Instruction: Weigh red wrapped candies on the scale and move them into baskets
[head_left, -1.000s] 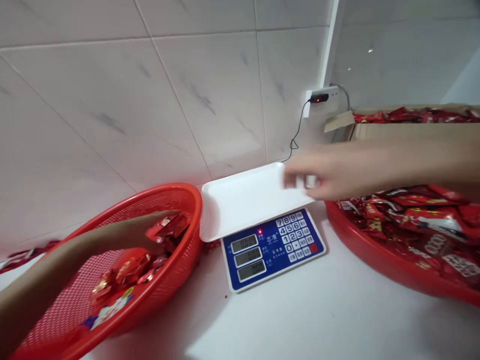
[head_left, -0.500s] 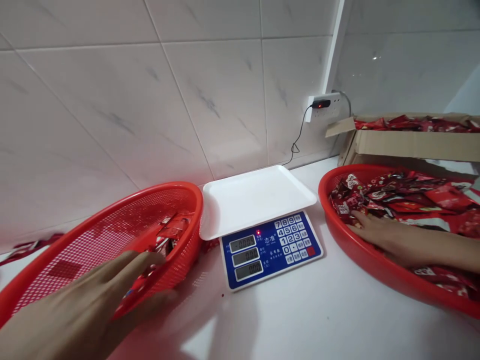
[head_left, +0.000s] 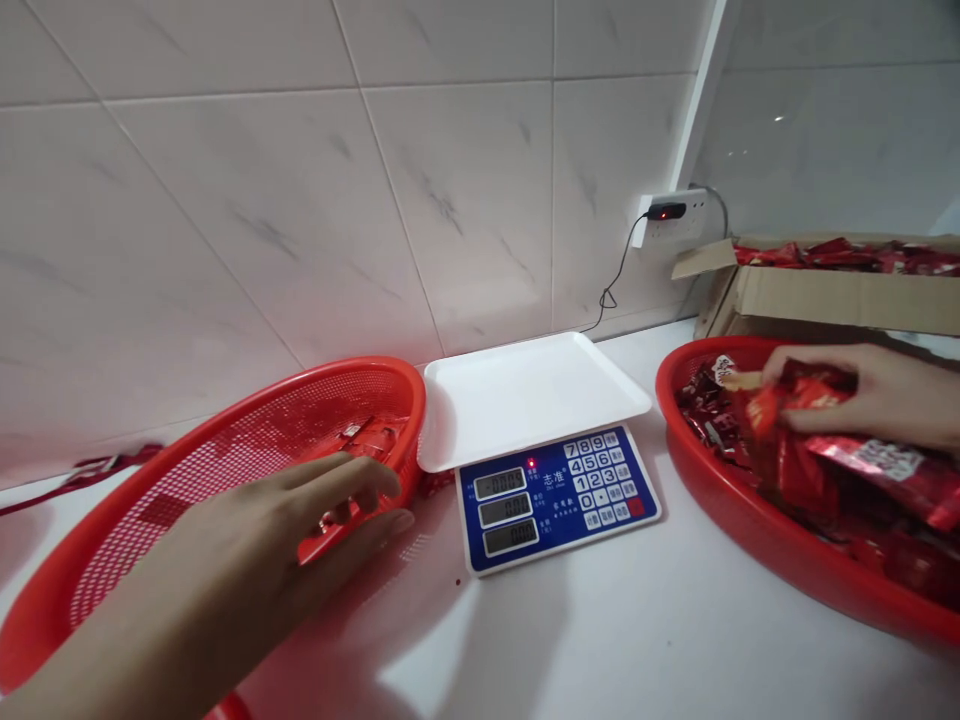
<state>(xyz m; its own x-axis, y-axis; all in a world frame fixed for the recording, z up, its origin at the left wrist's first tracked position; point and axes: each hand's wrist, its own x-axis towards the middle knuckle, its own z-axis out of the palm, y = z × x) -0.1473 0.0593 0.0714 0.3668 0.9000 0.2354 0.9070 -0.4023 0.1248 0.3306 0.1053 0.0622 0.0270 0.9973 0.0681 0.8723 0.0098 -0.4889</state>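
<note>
Right hand (head_left: 883,388) full, left hand (head_left: 296,520) curled!
Red packets (head_left: 795,465) are clutched near the right basket's (head_left: 724,515) back edge; the left arches over the left basket's (head_left: 415,405) near edge, grip impossible to tell

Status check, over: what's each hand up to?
Right hand gripping red-wrapped packets at right red basket. Left hand, grip unclear, blocking part of left red basket from view. Digital scale between baskets.

Left forearm (head_left: 150,610), fingers (head_left: 364,548) bare (right wrist (head_left: 919,402) seemingly too).
</note>
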